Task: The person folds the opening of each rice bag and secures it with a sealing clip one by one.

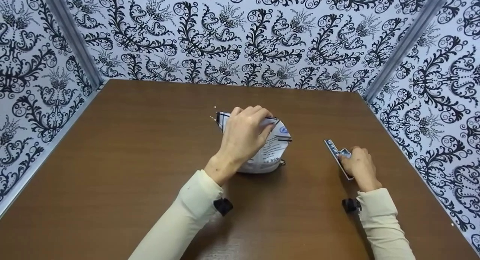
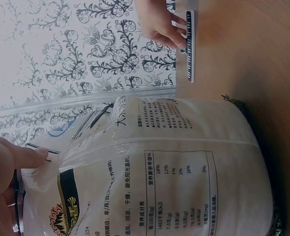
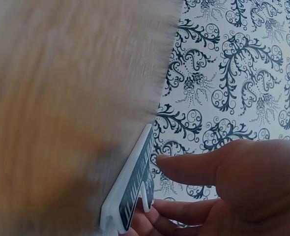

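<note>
A white printed plastic bag of rice (image 1: 275, 145) stands on the brown table. My left hand (image 1: 245, 130) grips its gathered top edge, which folds over under the fingers. In the left wrist view the bag's printed side (image 2: 184, 162) faces the camera, and only part of the left hand (image 2: 2, 164) shows at the edge. To the right of the bag, my right hand (image 1: 360, 166) holds a long white and dark bag clip (image 1: 333, 151) by its small side tab. The right wrist view shows the clip (image 3: 130, 182) between the thumb and the fingers, partly hidden.
The wooden table (image 1: 142, 147) is bordered by black-and-white patterned walls (image 1: 232, 35) at the back and both sides. Grey metal posts (image 1: 71, 35) stand at the back corners. Small black devices (image 1: 224, 206) are worn at both wrists.
</note>
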### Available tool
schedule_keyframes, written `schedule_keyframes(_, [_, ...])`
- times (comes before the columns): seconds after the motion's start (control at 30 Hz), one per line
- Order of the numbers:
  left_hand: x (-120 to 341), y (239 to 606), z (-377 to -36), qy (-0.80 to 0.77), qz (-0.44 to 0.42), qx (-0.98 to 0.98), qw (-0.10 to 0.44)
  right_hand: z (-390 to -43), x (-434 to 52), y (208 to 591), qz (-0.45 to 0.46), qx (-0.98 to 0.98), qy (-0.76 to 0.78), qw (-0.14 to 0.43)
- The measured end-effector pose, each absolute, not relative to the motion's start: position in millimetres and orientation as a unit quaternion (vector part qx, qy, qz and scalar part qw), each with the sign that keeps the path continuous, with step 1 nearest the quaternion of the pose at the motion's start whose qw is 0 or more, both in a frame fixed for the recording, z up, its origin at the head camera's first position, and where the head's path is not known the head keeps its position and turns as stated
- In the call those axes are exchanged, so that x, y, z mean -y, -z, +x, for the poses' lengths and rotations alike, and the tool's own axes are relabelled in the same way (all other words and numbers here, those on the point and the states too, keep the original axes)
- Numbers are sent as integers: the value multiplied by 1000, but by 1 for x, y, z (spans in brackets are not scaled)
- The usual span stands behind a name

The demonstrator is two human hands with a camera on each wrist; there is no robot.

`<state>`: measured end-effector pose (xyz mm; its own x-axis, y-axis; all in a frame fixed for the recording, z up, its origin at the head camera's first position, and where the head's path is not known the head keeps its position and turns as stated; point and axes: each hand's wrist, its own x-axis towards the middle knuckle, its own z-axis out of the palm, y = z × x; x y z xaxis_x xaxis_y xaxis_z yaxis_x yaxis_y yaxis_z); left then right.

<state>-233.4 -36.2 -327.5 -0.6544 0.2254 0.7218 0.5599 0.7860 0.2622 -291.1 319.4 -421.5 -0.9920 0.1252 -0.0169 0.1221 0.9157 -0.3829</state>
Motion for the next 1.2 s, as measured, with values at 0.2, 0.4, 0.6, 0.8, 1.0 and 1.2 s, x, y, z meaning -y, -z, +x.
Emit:
schedule_keyframes(0.2, [36,327,-233,241,-223,878,349,-292,-323,421,-73,976,-205,-21])
schedule_keyframes(0.4, [36,328,-234,240,-223,880,344,-292,-322,421,-86,972,-217,-30])
schedule_keyframes(0.6, [36,328,-234,240,-221,880,346,-291,-320,419,-88,969,-227,-25])
schedule_keyframes(0.8, [36,329,-235,238,-221,877,353,-292,-319,419,-78,965,-248,-15])
schedule_keyframes(1.0, [36,329,-235,241,-220,879,347,-294,-321,419,-58,964,-257,-30])
schedule_keyframes(1.2, [36,329,-234,244,-219,880,343,-293,-321,417,-51,963,-260,-36])
